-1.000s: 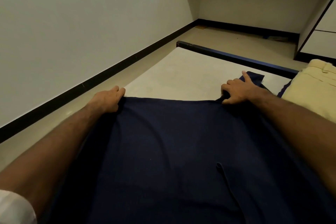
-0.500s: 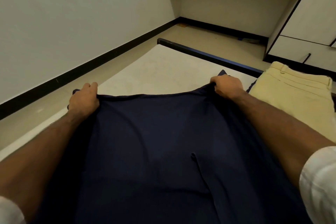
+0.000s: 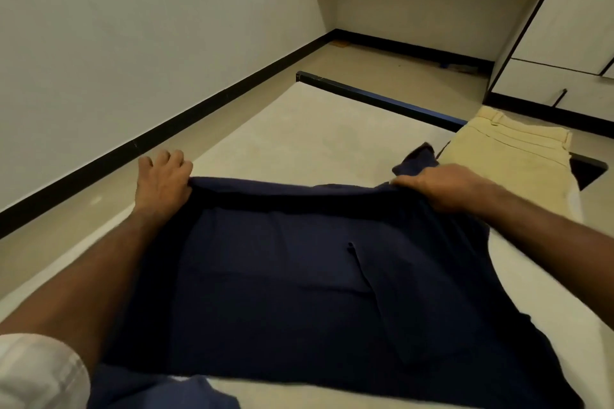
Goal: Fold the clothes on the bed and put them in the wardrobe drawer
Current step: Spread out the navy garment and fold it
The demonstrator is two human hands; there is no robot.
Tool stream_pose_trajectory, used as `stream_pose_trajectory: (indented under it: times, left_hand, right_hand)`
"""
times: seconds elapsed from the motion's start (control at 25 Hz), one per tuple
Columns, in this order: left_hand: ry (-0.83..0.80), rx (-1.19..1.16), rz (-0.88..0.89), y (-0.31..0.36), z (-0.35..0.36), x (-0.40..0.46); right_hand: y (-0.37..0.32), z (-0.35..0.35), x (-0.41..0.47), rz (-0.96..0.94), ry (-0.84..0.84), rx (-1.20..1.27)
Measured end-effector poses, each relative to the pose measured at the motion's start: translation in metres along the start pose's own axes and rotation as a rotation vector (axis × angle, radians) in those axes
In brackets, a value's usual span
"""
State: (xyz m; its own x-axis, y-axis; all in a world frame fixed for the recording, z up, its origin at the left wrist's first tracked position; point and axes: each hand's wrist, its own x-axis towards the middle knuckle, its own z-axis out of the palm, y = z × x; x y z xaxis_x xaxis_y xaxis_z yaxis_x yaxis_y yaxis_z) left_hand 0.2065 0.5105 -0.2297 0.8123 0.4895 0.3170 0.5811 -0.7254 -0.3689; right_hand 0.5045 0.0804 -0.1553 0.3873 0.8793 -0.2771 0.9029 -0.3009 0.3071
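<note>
Pale bed (image 3: 299, 136) carries a navy garment (image 3: 299, 292) spread flat; the left hand (image 3: 162, 181) and right hand (image 3: 445, 184) each grip its far edge. Folded beige trousers (image 3: 505, 156) lie just right of the garment.

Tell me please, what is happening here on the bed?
A person is folding a dark blue garment spread on the bed. The left hand and the right hand each grip one far corner of it, and the far edge is lifted off the mattress. Folded beige trousers lie to the right. The wardrobe drawer behind is closed.
</note>
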Motion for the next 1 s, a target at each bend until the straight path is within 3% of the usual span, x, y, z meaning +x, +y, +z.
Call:
stream_pose_trajectory:
  times: [0.12, 0.32, 0.56, 0.68, 0.8, 0.88, 1.0]
  left_hand:
    - [-0.083, 0.122, 0.212, -0.012, -0.002, -0.038]
    - [-0.288, 0.060, 0.104, -0.022, -0.007, -0.076]
    - [-0.250, -0.136, -0.074, -0.027, -0.014, -0.085]
    - [-0.360, -0.124, -0.074, -0.029, -0.015, -0.094]
    - [-0.474, -0.009, -0.013, -0.019, -0.017, -0.101]
    - [-0.419, -0.001, -0.033, -0.005, -0.024, -0.103]
    - [-0.243, -0.257, -0.040, 0.042, -0.044, -0.092]
  right_hand:
    - [-0.038, 0.016, -0.035, 0.076, -0.052, -0.084]
    - [-0.083, 0.045, -0.060, 0.260, -0.211, 0.164]
    - [-0.062, 0.044, -0.075, 0.459, -0.025, 0.406]
    - [-0.060, 0.047, -0.082, 0.409, 0.056, 0.506]
    - [-0.072, 0.055, -0.088, 0.263, -0.200, 0.677]
    - [-0.080, 0.061, -0.094, 0.250, -0.266, 0.862]
    - [-0.088, 0.070, -0.107, 0.246, -0.287, 1.258]
